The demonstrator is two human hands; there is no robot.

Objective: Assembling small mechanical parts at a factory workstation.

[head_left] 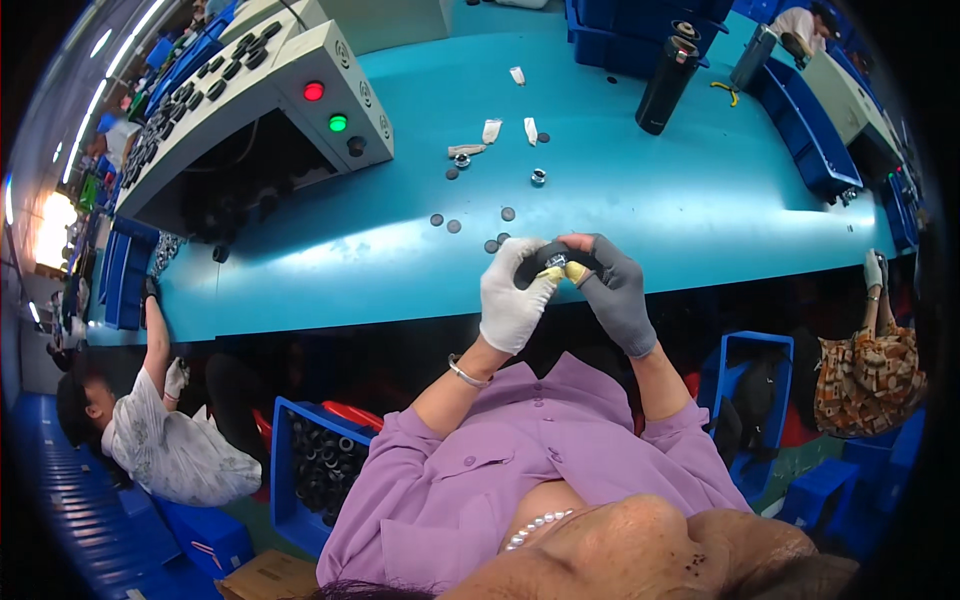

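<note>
In front of my chest, above the bench's near edge, both hands meet around a black round part (550, 252) with a shiny metal piece (557, 261) in its middle. My left hand (513, 298), in a white glove with yellowish fingertips, grips the part from the left. From the right, my right hand (616, 296), in a grey glove, closes on the same part, its forefinger tip uncovered. Fingers hide much of the part's outline. Just beyond the hands lie several small dark discs (508, 214), and farther off a small metal fitting (538, 177).
A grey machine (365, 60) with red and green lamps stands left on the teal bench (400, 290). A black flask (668, 85) and blue bins (800, 130) are at the far right. Left of my body, a blue crate (285, 480) holds black rings. Co-workers sit on both sides.
</note>
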